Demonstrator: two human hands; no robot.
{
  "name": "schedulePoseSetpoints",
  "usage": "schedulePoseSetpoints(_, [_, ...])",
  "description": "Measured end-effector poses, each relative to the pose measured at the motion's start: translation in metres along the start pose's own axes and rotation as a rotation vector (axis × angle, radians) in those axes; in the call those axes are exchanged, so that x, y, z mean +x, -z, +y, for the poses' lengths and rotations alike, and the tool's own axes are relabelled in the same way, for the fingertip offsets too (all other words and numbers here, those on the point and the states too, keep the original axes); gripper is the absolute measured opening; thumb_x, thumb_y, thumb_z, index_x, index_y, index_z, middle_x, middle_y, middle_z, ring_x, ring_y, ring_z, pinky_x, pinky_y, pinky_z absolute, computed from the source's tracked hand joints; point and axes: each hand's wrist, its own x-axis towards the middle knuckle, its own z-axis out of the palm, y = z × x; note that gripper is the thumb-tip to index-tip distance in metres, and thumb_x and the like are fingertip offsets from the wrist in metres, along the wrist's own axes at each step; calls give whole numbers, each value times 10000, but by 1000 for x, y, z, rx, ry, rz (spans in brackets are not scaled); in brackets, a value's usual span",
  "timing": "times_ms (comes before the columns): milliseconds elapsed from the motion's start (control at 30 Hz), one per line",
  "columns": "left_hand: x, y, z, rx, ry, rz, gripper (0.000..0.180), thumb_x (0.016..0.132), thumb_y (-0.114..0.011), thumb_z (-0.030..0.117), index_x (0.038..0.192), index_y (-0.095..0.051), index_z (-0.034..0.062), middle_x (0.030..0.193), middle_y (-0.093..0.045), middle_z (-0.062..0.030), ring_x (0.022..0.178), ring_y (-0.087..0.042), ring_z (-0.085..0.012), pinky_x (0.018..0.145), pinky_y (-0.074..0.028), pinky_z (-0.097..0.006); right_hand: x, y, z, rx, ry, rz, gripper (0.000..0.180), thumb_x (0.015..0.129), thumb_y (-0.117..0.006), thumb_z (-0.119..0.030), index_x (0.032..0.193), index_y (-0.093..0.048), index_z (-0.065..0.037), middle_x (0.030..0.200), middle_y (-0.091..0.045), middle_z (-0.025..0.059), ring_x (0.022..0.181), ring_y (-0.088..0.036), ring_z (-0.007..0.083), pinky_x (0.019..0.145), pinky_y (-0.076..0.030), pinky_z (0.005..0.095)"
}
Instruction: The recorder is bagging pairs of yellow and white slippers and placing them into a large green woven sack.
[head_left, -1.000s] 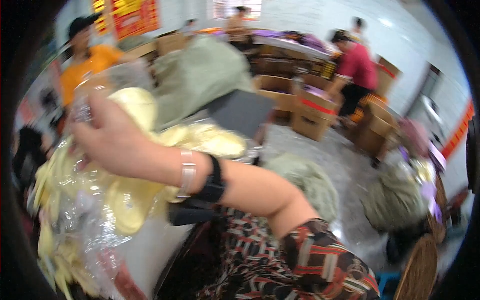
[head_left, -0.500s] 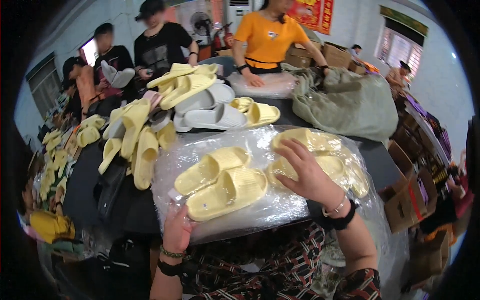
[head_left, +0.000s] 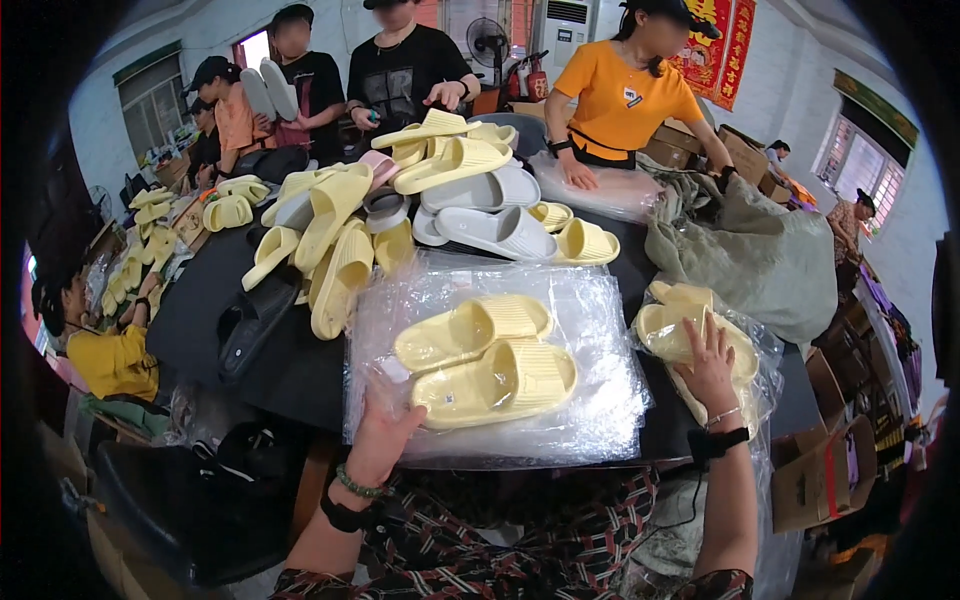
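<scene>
The left hand (head_left: 388,438) is at the near left corner of a flat stack of clear, shiny plastic bags (head_left: 605,425). Its thumb sticks out beside the heel of one shoe in a pair of pale yellow rubber slippers (head_left: 490,385). The fingers are partly hidden by the shine, so I cannot tell if they pinch the plastic

The right hand (head_left: 712,382) is spread wide, with gaps between the fingers. It lies over some pale yellow slippers wrapped in clear plastic (head_left: 658,328), and it is not squeezed shut around them

The pair is in the middle of the stack, on the dark, flat table (head_left: 195,315). The two slippers lie side by side, soles down. Their long way runs from left to right, tipped a little away from the person. The heels point left and the toes point right
</scene>
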Motion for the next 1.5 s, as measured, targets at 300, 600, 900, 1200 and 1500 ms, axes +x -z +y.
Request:
schedulePoseSetpoints(300, [2,42,53,1101,-618,462,466,857,-687,160,1256,-541,-30,1171,-595,-195,1114,-528,-342,968,-420,-409,-5,42,-105,659,215,-29,666,835,-692,-138,1407,-366,-40,1251,-571,269,1103,-599,404,890,-495,473])
schedulePoseSetpoints(600, [47,39,50,468,153,-2,608,935,-651,208,1416,-353,-14,887,-696,-99,718,-616,-111,673,-507,-263,-21,2,-127,839,123,-362,626,855,-674,-91,1390,-355,-25,729,-659,114,586,-653,193,546,-511,321])
schedulePoseSetpoints(900, [121,35,22,28,5,-30,527,942,-580,26,1427,-375,9,1039,-687,-138,905,-654,-160,777,-523,-276,-27,11,-125,1093,9,-161,410,884,-578,67,1272,-484,-30,741,-529,34,607,-628,122,486,-512,246])
schedulePoseSetpoints(1200, [138,6,67,88,54,-211,542,957,-570,75,1455,-354,62,1039,-695,-120,823,-669,-141,707,-550,-267,-72,10,-93,910,6,197,303,852,-620,61,1137,-571,-29,733,-551,49,608,-569,134,556,-488,264])
schedulePoseSetpoints(1500, [121,-63,135,1210,-638,-269,530,902,-650,233,1362,-476,35,1189,-626,-195,1089,-606,-340,956,-465,-391,-104,-14,-89,913,-24,-72,424,837,-668,-32,1225,-498,-40,721,-613,128,618,-644,282,576,-513,370])
